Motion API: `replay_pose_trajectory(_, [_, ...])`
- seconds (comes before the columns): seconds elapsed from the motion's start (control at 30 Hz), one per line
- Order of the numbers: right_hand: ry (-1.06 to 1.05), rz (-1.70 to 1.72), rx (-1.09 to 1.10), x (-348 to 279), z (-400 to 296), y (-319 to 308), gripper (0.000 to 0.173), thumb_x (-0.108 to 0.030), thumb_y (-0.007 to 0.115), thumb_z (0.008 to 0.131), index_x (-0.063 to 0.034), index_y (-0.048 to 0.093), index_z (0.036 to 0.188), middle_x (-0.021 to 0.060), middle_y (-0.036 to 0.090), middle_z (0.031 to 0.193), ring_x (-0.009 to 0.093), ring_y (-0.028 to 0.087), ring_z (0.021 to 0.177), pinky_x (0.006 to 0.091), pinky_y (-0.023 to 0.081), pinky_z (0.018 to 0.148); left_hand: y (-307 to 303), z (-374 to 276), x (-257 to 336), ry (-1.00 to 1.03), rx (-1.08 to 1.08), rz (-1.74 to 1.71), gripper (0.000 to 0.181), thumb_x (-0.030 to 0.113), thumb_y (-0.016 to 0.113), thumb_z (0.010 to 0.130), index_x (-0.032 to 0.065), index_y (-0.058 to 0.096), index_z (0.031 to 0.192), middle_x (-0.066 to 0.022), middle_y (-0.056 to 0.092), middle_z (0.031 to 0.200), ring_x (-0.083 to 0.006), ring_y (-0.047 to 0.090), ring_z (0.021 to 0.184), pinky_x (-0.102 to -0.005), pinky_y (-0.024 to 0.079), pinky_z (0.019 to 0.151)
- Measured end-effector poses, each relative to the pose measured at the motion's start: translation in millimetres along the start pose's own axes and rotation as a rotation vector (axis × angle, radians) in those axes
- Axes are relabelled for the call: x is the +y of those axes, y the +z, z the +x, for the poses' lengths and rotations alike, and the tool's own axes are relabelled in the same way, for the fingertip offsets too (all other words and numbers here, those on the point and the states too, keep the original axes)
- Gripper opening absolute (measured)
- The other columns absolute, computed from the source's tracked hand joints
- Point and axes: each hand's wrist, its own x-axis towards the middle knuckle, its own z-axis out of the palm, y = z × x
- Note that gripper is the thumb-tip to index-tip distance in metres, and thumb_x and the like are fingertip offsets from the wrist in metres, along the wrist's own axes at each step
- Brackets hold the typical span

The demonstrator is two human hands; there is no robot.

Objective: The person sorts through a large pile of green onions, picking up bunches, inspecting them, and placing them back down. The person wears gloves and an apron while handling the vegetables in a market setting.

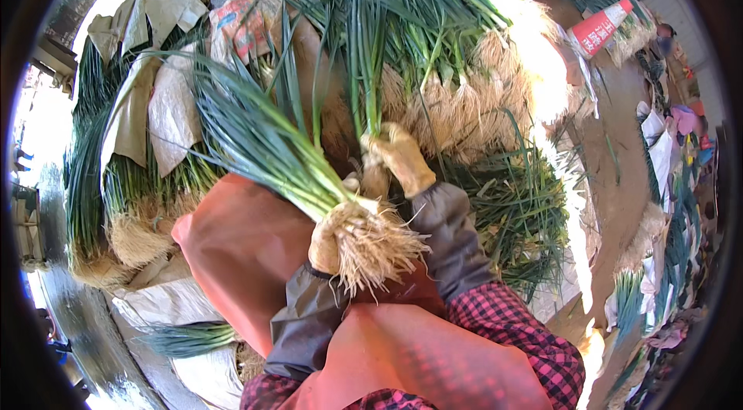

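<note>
My left hand (326,241), in a pale work glove, is closed around the white root end of a bunch of green onions (278,143). Its tangled roots (377,241) hang toward me, and the long green leaves fan out to the upper left. My right hand (400,157), in a yellowish glove, grips the lower stems of a few more green onions (367,73). Their leaves rise away from me, close to the front of a large heap of green onions (458,21) with its roots facing me.
Bundled green onions (145,183) partly covered with sacking (130,108) lie at the left. Loose leaf scraps (516,207) are piled right of my hands. A red and white traffic cone (601,29) stands farther right. Another small bunch (188,340) rests at lower left. People are at the far right.
</note>
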Motion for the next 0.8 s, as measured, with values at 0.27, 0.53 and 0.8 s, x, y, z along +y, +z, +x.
replay_pose_trajectory(0.27, [-0.244,-0.201,0.073,35.1,-49.8,10.8,0.027,-0.027,0.068,0.093,-0.0029,0.056,0.090,0.0050,0.064,0.073,0.013,0.061,0.063,0.0251,0.050,0.060,-39.7,8.7,-16.5,-0.191,0.065,0.064,0.021,0.007,0.061,0.085,-0.0049,0.061,0.102,-0.0177,0.065,0.098,-0.0292,0.065,0.090,-0.0420,0.056,0.085])
replay_pose_trajectory(0.53, [-0.609,-0.477,0.568,33.5,-69.7,-56.7,0.064,-0.029,0.066,0.093,-0.0038,0.037,0.144,0.0166,0.057,0.117,0.022,0.064,0.090,0.0317,0.055,0.081,-2.4,3.7,-7.0,-0.168,-0.115,-0.028,0.051,0.008,0.062,0.087,0.0001,0.047,0.134,-0.0200,0.059,0.118,-0.0312,0.063,0.102,-0.0450,0.056,0.088])
replay_pose_trajectory(0.8, [0.034,0.126,-0.484,24.5,12.5,-9.2,0.040,-0.031,0.063,0.096,-0.0021,0.061,0.125,0.0051,0.070,0.106,0.008,0.053,0.065,0.0209,0.044,0.058,0.5,-8.7,-6.1,-0.230,-0.099,0.001,0.043,0.011,0.061,0.085,-0.0072,0.052,0.122,-0.0227,0.064,0.107,-0.0311,0.066,0.092,-0.0404,0.056,0.084])
